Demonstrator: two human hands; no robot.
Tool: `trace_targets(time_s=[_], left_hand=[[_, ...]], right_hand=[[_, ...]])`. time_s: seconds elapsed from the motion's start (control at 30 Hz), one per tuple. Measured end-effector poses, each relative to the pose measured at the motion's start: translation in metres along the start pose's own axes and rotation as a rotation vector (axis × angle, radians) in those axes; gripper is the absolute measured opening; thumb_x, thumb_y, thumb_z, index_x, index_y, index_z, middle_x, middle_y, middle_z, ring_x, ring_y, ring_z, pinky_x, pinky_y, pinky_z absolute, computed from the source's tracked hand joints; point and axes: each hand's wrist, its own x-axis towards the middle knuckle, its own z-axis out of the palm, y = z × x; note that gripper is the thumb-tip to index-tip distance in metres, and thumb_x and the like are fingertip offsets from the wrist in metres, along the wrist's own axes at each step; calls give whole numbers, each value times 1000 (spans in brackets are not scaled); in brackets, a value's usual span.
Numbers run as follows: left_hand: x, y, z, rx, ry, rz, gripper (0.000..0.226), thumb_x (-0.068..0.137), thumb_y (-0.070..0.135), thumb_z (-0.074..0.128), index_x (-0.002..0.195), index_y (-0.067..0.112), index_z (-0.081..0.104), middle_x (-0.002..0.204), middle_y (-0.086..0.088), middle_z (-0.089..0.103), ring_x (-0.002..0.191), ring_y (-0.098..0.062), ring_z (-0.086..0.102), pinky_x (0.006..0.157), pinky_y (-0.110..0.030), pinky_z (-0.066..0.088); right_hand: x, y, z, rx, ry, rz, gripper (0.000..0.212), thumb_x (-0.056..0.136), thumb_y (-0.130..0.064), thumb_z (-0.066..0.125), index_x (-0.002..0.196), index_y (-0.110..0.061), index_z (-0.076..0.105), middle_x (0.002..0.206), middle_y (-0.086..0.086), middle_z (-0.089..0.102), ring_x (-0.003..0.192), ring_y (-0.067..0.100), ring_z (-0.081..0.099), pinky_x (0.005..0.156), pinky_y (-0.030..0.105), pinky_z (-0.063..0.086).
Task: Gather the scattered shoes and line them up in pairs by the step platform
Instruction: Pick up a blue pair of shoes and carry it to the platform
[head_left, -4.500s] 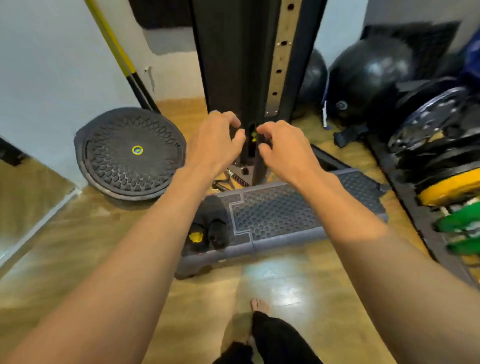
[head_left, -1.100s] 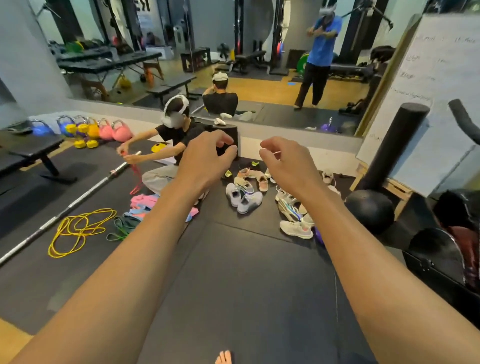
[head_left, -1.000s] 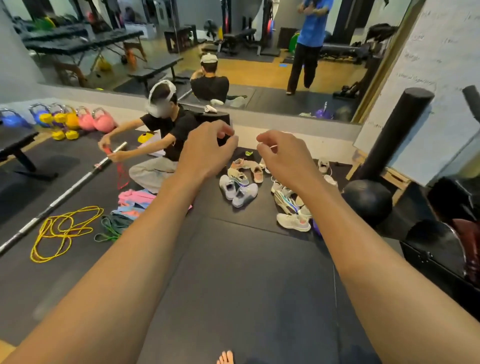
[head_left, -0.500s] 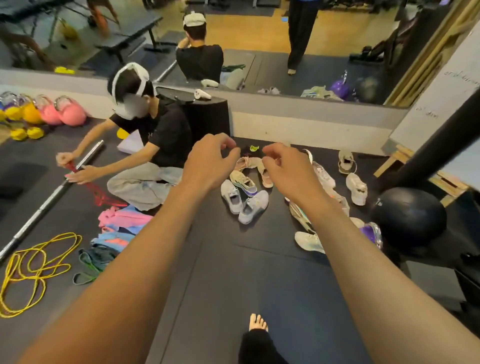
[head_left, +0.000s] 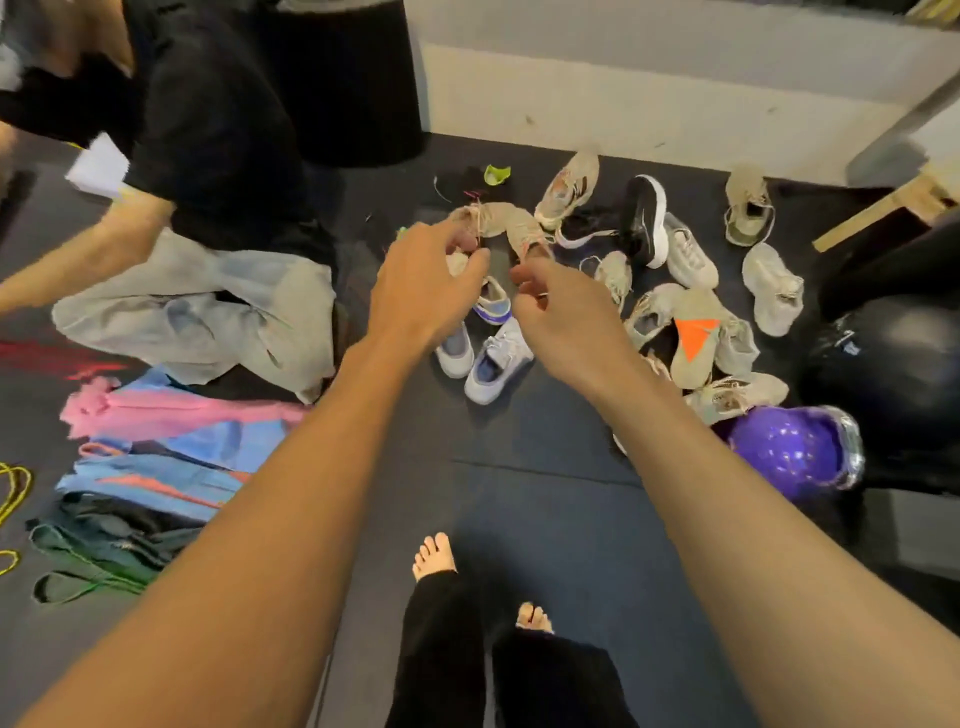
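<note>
Several scattered shoes lie on the black mat ahead. A lavender pair sits nearest. Behind it are beige knit shoes, a black shoe with a white sole and a white sneaker. A beige shoe lies sole-up, showing an orange patch, and more beige ones lie to the right. My left hand and my right hand hover over the pile with loosely curled fingers, holding nothing. The step platform is out of view.
A person in a black shirt sits at the left, close to the shoes. Folded resistance bands lie at lower left. A purple ball and a black ball sit at the right. A black box stands against the wall. My bare foot is below.
The view turned from the step platform to the shoe pile, then came closer and tilted down. Both hands stayed out in front, holding nothing.
</note>
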Motion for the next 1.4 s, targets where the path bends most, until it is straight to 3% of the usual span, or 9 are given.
trace_targets(time_s=[0.2,0.33,0.47,0.6,0.77,0.97,1.13,1.23,1.4], left_hand=[[51,-116,129,-85,-51,-103,20,84,40,54,92,26,66,101,5,67,95,-15,58,80,-29,45],[70,-186,230,-132,-88,-181,20,87,38,56,92,23,67,96,3,68,89,-14,60,77,-31,47],[93,-253,314,-142,-69,-230,15,88,31,55,91,20,66,97,0,69,89,-16,61,78,-33,48],[106,-317,380,-91,-40,-344,21,88,23,51,104,18,63,107,-5,67,101,-26,59,77,-32,42],[108,-367,435,115,-271,-418,32,93,26,46,122,14,50,129,-16,53,116,-39,50,79,-38,37],[114,-374,450,16,-280,-492,36,90,24,50,122,8,49,127,-17,52,111,-38,52,75,-37,36],[114,-381,448,-47,-211,-508,25,88,29,50,99,8,60,109,-17,63,97,-37,57,70,-34,38],[114,-386,450,24,-224,-480,15,87,28,55,81,14,53,102,-18,63,89,-38,55,67,-34,37],[116,-399,456,125,-251,-502,27,86,33,63,101,11,63,111,-16,62,99,-38,58,70,-35,39]], right_hand=[[88,84,123,35,-69,83,29,90,-15,45,113,-14,62,112,9,67,105,29,58,93,43,43],[137,155,220,54,-119,157,24,92,-17,43,108,-17,61,100,5,62,98,28,57,80,38,44],[183,224,310,19,-145,201,28,92,-17,46,118,-16,56,121,9,61,110,31,55,77,34,40],[218,281,388,22,-147,274,31,89,-21,49,117,-8,53,120,17,59,113,36,53,76,36,41],[220,318,466,-120,-262,394,51,90,-35,55,127,-6,37,132,19,51,122,36,48,86,42,43],[222,325,468,-100,-76,377,39,89,-35,50,119,-11,48,124,17,55,115,36,50,75,37,36],[234,334,414,324,178,456,44,75,-44,54,109,-18,63,108,9,63,96,34,57,75,39,49],[237,344,378,886,301,520,37,75,-39,74,103,-17,65,103,4,61,88,24,61,53,41,57],[223,382,336,1606,353,594,40,79,-48,68,111,-24,65,99,2,71,82,22,72,49,28,53]])
